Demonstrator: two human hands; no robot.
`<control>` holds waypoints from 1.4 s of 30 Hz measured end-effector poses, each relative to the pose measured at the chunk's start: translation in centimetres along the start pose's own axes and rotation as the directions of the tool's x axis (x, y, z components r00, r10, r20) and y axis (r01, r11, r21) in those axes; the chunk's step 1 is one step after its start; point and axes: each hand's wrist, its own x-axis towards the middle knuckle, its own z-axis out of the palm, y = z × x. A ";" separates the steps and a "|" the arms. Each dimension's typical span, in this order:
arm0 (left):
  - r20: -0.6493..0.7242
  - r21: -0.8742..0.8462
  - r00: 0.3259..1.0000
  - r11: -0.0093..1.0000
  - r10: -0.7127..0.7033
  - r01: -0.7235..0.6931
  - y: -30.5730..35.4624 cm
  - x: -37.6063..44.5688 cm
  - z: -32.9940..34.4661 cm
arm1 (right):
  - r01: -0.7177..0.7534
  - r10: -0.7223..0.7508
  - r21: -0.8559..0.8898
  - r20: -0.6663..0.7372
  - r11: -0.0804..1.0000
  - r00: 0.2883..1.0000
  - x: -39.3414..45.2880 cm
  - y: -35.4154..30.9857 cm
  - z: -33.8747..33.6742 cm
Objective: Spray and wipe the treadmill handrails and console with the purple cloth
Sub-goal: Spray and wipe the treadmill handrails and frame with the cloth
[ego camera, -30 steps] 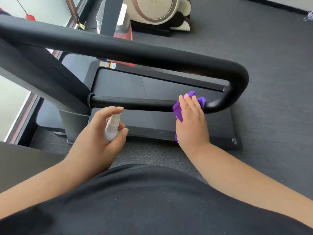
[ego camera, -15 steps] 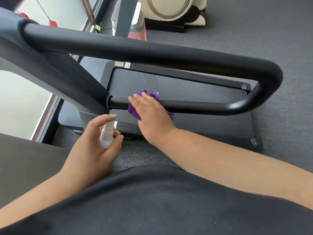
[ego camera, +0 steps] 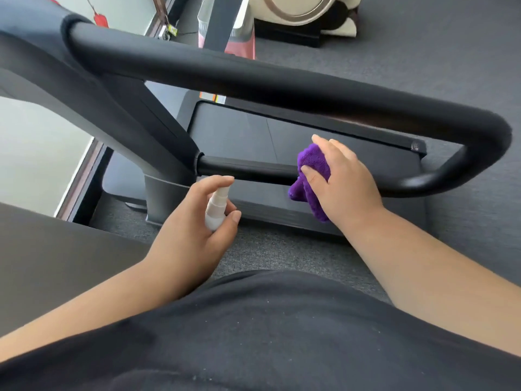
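A black padded handrail loops from a thick upper bar (ego camera: 282, 83) round to a thinner lower bar (ego camera: 242, 170). My right hand (ego camera: 344, 179) presses the bunched purple cloth (ego camera: 313, 167) around the lower bar near its middle, and a tail of the cloth hangs below. My left hand (ego camera: 194, 221) holds a small white spray bottle (ego camera: 215, 208) upright just under the lower bar, index finger over the nozzle. The console is not in view.
The treadmill's dark deck and belt (ego camera: 253, 136) lie below the rails on grey carpet (ego camera: 465, 46). A slanted upright post (ego camera: 112, 108) stands at the left, beside a window. A round beige machine (ego camera: 304, 9) and a pink bin (ego camera: 239, 46) sit further back.
My right hand slid the cloth left along the lower bar, then back right to about its middle. The left hand kept the bottle in the same place.
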 end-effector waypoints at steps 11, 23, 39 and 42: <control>-0.095 0.095 0.992 0.992 -0.078 0.088 -2.9 -2.1 -2.9 | 0.243 -0.249 -0.128 -0.036 0.962 0.968 1.8 -5.5 4.9; -0.175 0.112 0.976 0.983 -0.126 0.147 -3.4 -2.1 -5.4 | 0.628 -0.615 -0.081 0.145 0.774 0.775 3.4 -11.6 9.6; 0.021 0.331 0.966 0.913 -0.259 0.237 -4.6 7.1 0.8 | 0.495 -0.536 0.205 0.314 0.844 0.784 -4.0 -2.8 3.7; 0.026 0.354 0.962 0.902 -0.273 0.247 -4.5 8.0 1.4 | 0.486 -0.525 0.201 0.364 0.851 0.769 -4.4 -1.7 3.4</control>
